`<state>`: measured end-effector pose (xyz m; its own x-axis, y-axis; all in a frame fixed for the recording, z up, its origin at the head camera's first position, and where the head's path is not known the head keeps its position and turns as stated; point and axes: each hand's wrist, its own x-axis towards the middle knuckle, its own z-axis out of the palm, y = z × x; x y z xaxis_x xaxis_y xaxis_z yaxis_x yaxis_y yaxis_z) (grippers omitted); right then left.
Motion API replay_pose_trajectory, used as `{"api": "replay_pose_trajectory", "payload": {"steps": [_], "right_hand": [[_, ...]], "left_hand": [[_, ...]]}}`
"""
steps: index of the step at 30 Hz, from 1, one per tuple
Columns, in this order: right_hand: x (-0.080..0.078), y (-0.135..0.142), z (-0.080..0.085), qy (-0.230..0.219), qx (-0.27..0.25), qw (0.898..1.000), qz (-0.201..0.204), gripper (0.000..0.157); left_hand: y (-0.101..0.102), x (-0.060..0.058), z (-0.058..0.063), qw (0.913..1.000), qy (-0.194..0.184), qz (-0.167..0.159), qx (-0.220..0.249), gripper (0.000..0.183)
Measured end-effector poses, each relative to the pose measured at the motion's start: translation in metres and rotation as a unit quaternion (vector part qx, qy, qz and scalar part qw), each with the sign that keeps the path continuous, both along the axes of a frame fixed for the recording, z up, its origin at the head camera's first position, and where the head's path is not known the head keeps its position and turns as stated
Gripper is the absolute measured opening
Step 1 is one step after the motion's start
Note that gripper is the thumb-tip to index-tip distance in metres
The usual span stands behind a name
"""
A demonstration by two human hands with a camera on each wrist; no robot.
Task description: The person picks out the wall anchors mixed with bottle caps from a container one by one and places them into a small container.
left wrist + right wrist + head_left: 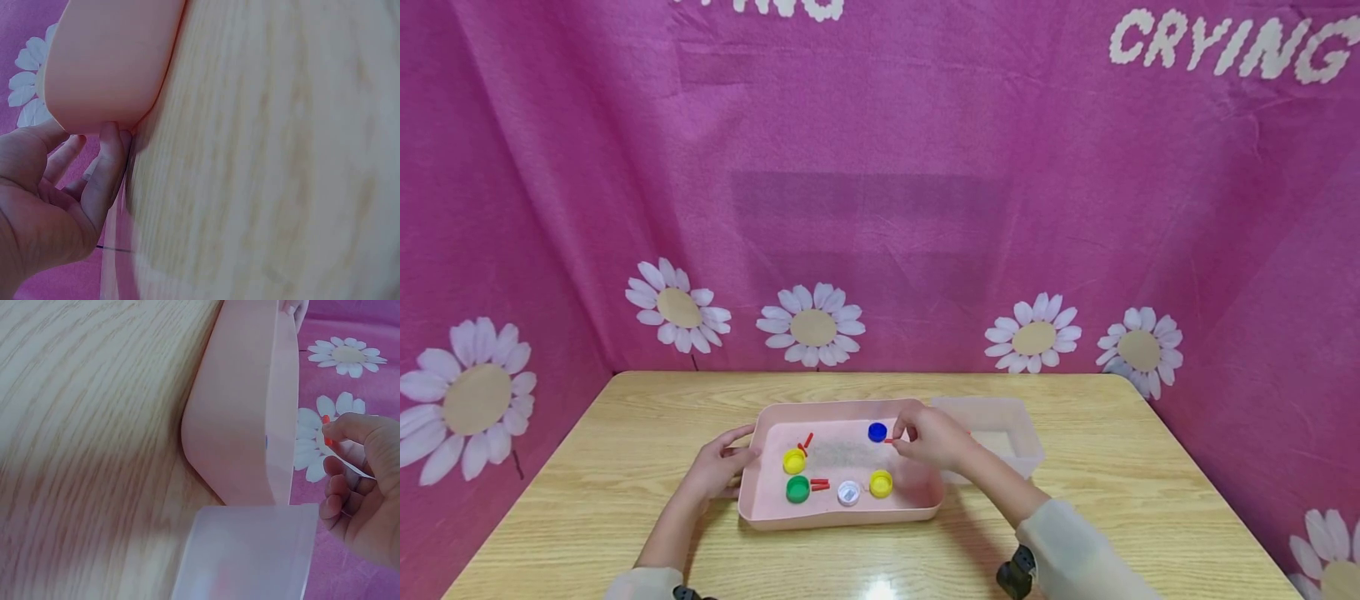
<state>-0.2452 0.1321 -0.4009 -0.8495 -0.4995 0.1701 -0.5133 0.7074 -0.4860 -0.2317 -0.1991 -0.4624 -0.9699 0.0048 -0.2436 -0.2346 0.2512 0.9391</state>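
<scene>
Pinching a red stick (pixel 329 440), the right fingers (pixel 350 427) hover over the pink tray (pixel 842 518) that the left fingers (pixel 110 150) grip.

- The left sleeve (pixel 643 585) is shown only at its end, the rest being cut off by the lower edge of the head view; it is coloured a pale, greyish off-white.
- The right sleeve (pixel 1078 550) is made in the same pale shade and is seen at greater length, softly creased, its cuff finished with a broad edge.
- By the right cuff a small black device (pixel 1017 573) is worn, shaped in rounded lumps; its finer details cannot be made out.
- By the left cuff a second black unit (pixel 688 593) is partly seen.
- The left hand (pixel 713 471) and right hand (pixel 928 437) are left bare, as are both forearms below the cuffs.
</scene>
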Motion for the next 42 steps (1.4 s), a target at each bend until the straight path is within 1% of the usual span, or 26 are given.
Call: {"api": "replay_pose_trajectory", "payload": {"steps": [3, 13, 19, 23, 36, 42], "right_hand": [[0.001, 0.003, 0.003, 0.008, 0.007, 1.0, -0.002, 0.007], [0.0, 0.018, 0.01, 0.007, 0.015, 1.0, -0.021, 0.008], [0.001, 0.027, 0.012, 0.004, 0.007, 1.0, -0.029, 0.007], [0.001, 0.033, 0.012, 0.006, 0.003, 0.999, -0.031, 0.005], [0.002, 0.058, 0.012, 0.016, -0.019, 0.998, -0.05, 0.004], [0.002, 0.069, 0.009, 0.004, -0.029, 0.998, -0.064, 0.005]], "left_hand": [[0.0, 0.0, 0.0, 1.0, -0.001, 0.001, 0.001, 0.051], [0.0, 0.001, 0.002, 1.0, -0.001, -0.001, -0.002, 0.052], [0.0, 0.001, 0.001, 1.0, -0.001, 0.001, -0.003, 0.051], [0.0, 0.001, 0.001, 1.0, 0.0, 0.001, -0.002, 0.051], [0.001, 0.001, 0.0, 0.9999, 0.006, 0.003, -0.013, 0.051], [0.0, 0.0, -0.001, 0.9999, 0.007, 0.002, -0.007, 0.051]]}}
